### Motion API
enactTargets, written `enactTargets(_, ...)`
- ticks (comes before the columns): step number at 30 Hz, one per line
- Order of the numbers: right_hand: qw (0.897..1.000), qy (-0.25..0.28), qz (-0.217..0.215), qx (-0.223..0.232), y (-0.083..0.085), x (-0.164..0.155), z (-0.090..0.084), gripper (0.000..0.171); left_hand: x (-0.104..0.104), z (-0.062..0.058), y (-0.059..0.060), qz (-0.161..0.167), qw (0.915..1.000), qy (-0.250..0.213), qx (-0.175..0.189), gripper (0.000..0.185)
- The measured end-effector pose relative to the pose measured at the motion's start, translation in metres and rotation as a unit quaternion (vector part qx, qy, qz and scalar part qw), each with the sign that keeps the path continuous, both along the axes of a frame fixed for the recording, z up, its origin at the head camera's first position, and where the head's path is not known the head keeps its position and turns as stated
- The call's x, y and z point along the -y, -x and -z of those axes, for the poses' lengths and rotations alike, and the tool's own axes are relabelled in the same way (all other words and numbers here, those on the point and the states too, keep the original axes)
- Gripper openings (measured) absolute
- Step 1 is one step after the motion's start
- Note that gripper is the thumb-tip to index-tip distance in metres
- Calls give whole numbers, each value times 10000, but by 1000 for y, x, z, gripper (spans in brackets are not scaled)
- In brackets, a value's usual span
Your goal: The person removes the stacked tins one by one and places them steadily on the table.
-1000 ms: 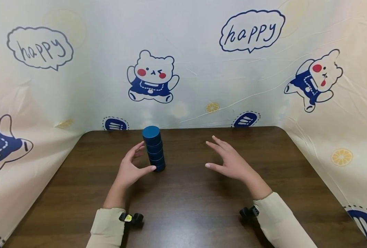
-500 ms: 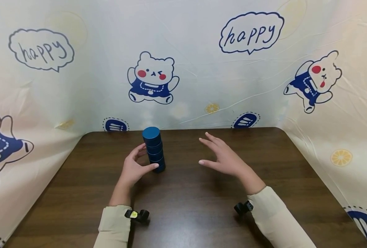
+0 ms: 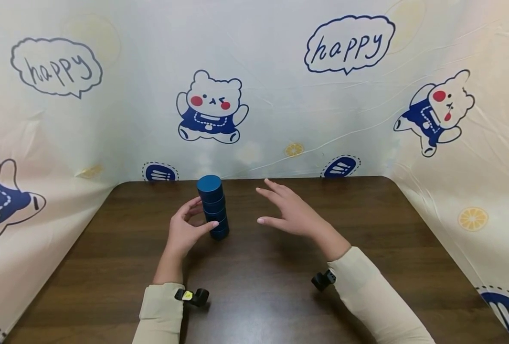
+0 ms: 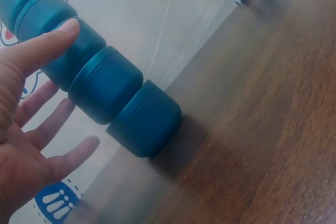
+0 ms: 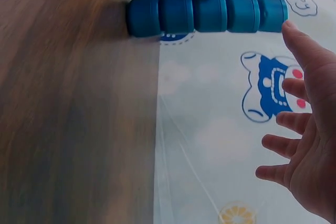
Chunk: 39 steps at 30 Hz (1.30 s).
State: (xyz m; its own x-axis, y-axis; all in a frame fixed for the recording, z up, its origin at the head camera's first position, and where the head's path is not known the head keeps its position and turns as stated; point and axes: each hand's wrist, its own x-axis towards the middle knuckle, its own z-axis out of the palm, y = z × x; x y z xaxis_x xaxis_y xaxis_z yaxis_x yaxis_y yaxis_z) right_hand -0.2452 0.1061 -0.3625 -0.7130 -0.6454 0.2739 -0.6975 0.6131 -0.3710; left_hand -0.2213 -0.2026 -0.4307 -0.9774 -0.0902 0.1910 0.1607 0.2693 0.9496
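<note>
Stack: five blue round tins (image 3: 213, 206) are being kept upright in one column on the brown table (image 3: 280, 286), toward 11 o'clock.
Left hand (image 3: 185, 229): thumb and fingers, spread, are being laid against the column's lower tins.
Right hand (image 3: 290, 213): is being held open at the stack's 3 o'clock, apart.

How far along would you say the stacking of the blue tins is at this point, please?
Built: five blue tins stand as one upright stack on the table, none loose in view. In hand: the left hand cups the stack's lower part, thumb touching it; the right hand hovers open beside it, apart. Left: only letting go, it seems, if the stack holds.
</note>
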Motion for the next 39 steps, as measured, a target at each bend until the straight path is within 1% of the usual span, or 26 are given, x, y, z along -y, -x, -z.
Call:
enactTargets(7, 9998, 110, -90, 101, 4, 23, -6, 75, 0, 2, 1, -41, 9996, -262, -116, 75)
enactTargets(16, 9987, 372, -77, 335, 11, 40, -15, 76, -3, 5, 2, -35, 9989, -456, -66, 74)
enactTargets(22, 9982, 450, -17, 390, 15, 53, -21, 76, -5, 3, 2, 40, 9987, -493, 131, 75)
enactTargets(27, 9984, 447, -53, 335, 17, 64, -28, 76, -6, 2, 2, 84, 9983, -532, 226, 75)
enactTargets(32, 9983, 514, -160, 235, 20, 74, -34, 74, -7, 4, 3, 76, 9989, -421, 185, 73)
enactTargets(39, 9976, 596, -224, 278, 24, 85, -39, 72, -8, 7, 4, 62, 9994, -348, 67, 73)
